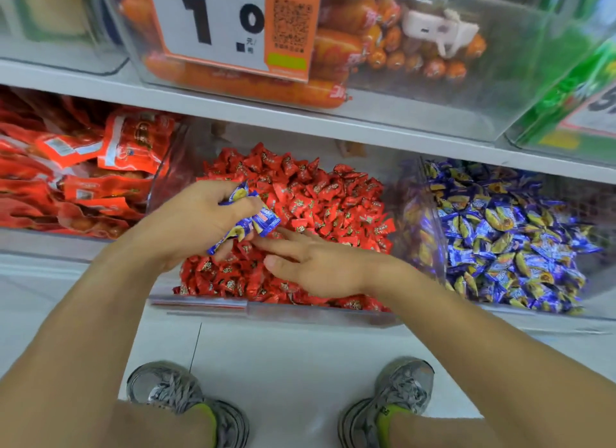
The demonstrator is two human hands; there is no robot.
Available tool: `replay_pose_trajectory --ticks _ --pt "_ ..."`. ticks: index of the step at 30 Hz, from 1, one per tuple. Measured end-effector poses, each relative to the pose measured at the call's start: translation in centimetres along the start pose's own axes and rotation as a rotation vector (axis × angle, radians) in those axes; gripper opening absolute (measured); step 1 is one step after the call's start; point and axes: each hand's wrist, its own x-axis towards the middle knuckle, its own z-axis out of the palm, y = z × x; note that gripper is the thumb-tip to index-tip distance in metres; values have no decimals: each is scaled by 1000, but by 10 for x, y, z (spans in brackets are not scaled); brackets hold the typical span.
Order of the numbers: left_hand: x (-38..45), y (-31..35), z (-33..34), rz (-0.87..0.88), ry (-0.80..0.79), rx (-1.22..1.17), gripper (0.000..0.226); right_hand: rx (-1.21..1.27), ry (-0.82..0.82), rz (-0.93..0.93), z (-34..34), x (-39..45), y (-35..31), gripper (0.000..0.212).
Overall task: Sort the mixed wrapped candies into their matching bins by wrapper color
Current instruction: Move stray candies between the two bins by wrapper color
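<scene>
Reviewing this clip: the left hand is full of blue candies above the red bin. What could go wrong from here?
1. The left hand grips several blue candies loosely, some poking out between its fingers; one could drop back into the red candies below.
2. The blue bin sits to the right, so the carry crosses over the right hand, which rests open on the red pile, and may bump it.

Red candy bin (200,302) open on top; access from 6 o'clock, over its low front lip. Shelf edge (333,127) overhangs at 12 o'clock, limiting headroom. Clear wall (423,221) at 3 o'clock separates the blue candy bin (566,314). Both hands crowd the centre.
</scene>
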Motion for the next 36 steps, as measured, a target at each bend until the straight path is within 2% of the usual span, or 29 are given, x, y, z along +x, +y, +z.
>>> replay_pose_trajectory --ticks 3,5,6,8,9,10,12,16,19,23,25,28,30,32,33,36 --pt "0 -2 -2 5 -12 40 32 109 119 -6 -29 -29 13 43" --pt "2 -4 -2 0 -30 61 34 47 264 148 -52 -33 32 44" --pt "4 -4 -2 -2 -45 69 35 -17 275 276 -59 -30 44 48" --pt "6 -2 0 7 -78 89 35 -158 153 530 -60 -16 61 69" --pt "8 -1 1 12 -89 104 35 -187 83 580 -53 -8 64 76" --pt "8 -1 2 14 -94 119 35 -183 56 593 -44 1 64 78" --pt "11 -1 2 22 -92 133 35 -116 104 555 -28 17 55 76" --pt "19 1 1 64 -20 102 37 -54 135 387 -4 30 18 69" --pt "25 3 -1 77 35 104 40 -78 139 354 9 24 2 73" --pt "30 2 -1 64 -1 97 34 -92 159 302 17 9 -21 81" --pt "32 1 1 59 -8 105 34 -108 147 229 24 3 -30 77" --pt "32 2 2 41 -14 109 33 -57 45 92 16 -8 -24 61" --pt "31 3 2 35 -14 111 34 -18 79 46 -3 -20 -7 52" --pt "31 4 2 38 -16 106 31 -19 186 109 -31 -32 13 55" --pt "30 5 2 36 -18 102 30 -71 187 196 -46 -37 22 62" --pt "29 6 6 37 -32 119 34 -261 -56 537 -76 -36 38 94"
